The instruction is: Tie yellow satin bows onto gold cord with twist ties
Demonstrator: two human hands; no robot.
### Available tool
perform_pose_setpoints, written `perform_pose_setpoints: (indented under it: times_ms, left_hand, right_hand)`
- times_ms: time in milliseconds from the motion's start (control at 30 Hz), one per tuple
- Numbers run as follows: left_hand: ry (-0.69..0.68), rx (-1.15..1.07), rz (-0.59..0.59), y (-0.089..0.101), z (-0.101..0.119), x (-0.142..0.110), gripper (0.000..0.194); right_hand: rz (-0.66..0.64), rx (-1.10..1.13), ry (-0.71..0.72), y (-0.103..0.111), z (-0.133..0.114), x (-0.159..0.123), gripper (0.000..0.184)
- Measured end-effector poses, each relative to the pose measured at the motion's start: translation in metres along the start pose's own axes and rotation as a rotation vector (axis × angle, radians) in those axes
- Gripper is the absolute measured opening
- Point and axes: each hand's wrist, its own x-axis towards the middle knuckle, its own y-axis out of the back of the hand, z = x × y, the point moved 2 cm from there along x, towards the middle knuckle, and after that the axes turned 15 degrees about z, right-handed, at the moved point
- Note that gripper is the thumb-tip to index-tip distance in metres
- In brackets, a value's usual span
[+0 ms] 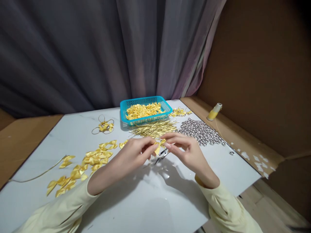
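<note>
Head view: both hands (160,150) pinch a yellow bow (157,149)

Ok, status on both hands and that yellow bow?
Left hand and right hand pinching yellow bow between them. Scissors just beneath, partly hidden. Gold twist ties close behind.

The person wears pale yellow long sleeves (57,205).
</note>
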Motion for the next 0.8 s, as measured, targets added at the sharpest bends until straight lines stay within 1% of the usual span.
perform_pose_setpoints:
  times_ms: [67,133,300,433,500,600,633,700,800]
  left_hand:
    - [-0.010,-0.018,-0.009,0.000,0.001,0.000,0.025]
    - [-0.006,-0.025,-0.024,-0.001,0.000,0.000,0.025]
    - [0.039,-0.049,-0.085,-0.001,-0.002,-0.001,0.024]
    - [0.077,-0.081,-0.101,0.000,-0.003,-0.001,0.025]
    - [0.101,-0.103,-0.094,0.000,-0.003,-0.001,0.027]
    - [0.136,-0.129,-0.066,0.001,-0.004,0.000,0.028]
    - [0.143,-0.133,-0.058,0.001,-0.005,0.001,0.028]
    - [0.143,-0.130,-0.044,0.001,-0.006,0.001,0.027]
    - [0.120,-0.096,-0.023,0.000,-0.007,0.002,0.029]
  right_hand:
    - [-0.003,0.006,-0.021,-0.001,0.002,0.000,0.012]
    - [0.012,0.003,-0.013,-0.002,0.002,0.000,0.012]
    - [0.026,0.011,0.028,-0.003,0.002,0.001,0.014]
    - [0.018,-0.001,0.039,-0.003,0.002,0.001,0.015]
    - [0.052,-0.035,0.081,-0.001,0.000,0.001,0.013]
    - [0.147,-0.096,0.175,0.004,-0.005,0.000,0.011]
    - [0.161,-0.114,0.193,0.005,-0.007,-0.001,0.012]
    - [0.128,-0.147,0.194,0.005,-0.010,-0.004,0.016]
    - [-0.012,-0.188,0.126,0.001,-0.010,-0.008,0.022]
